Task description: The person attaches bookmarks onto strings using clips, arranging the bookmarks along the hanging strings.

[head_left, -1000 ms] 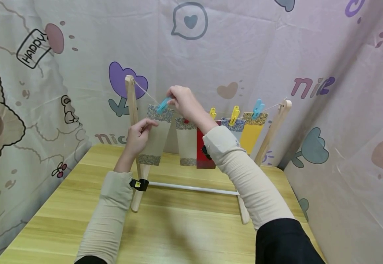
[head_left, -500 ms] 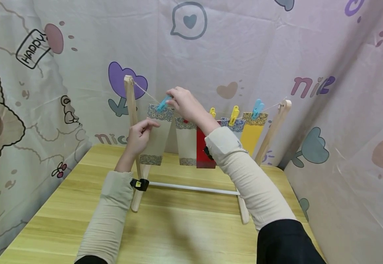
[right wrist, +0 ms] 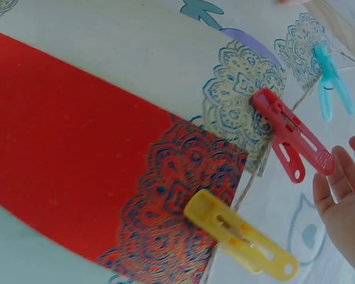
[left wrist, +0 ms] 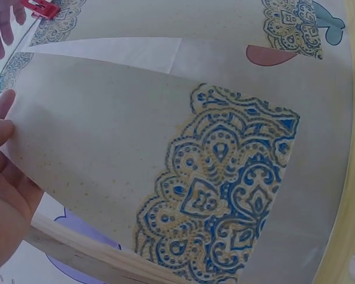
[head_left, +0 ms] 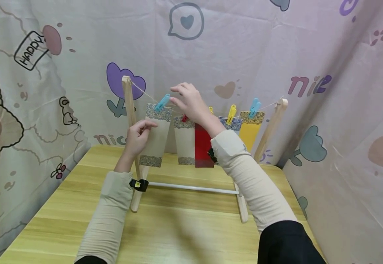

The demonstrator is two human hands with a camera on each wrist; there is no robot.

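A cream paper card (head_left: 155, 141) with a patterned lace-like border hangs at the left end of a string, under a light-blue clothespin (head_left: 162, 102). At the card's left edge, my left hand (head_left: 137, 138) pinches the paper between thumb and fingers; its blue-patterned lower border (left wrist: 219, 195) fills much of the left wrist view. My right hand (head_left: 191, 102) is just right of the blue clothespin, fingers spread and apart from it. In the right wrist view, a red clothespin (right wrist: 293, 131) grips the neighbouring cream card (right wrist: 239, 89), and a yellow clothespin (right wrist: 239, 234) grips a red card (right wrist: 77, 142).
The string runs between two wooden posts (head_left: 272, 128), joined low down by a white rod (head_left: 191, 188). Further right hang a blue-patterned card under a yellow clothespin (head_left: 231, 114) and a yellow card (head_left: 251, 134) under another blue clothespin (head_left: 254, 107). The stand is on a wooden table (head_left: 165, 234).
My right hand has let go of the blue clothespin and drawn slightly right, its fingers spreading. The clothespin stays on the card and string. My left hand keeps its place on the card's edge.
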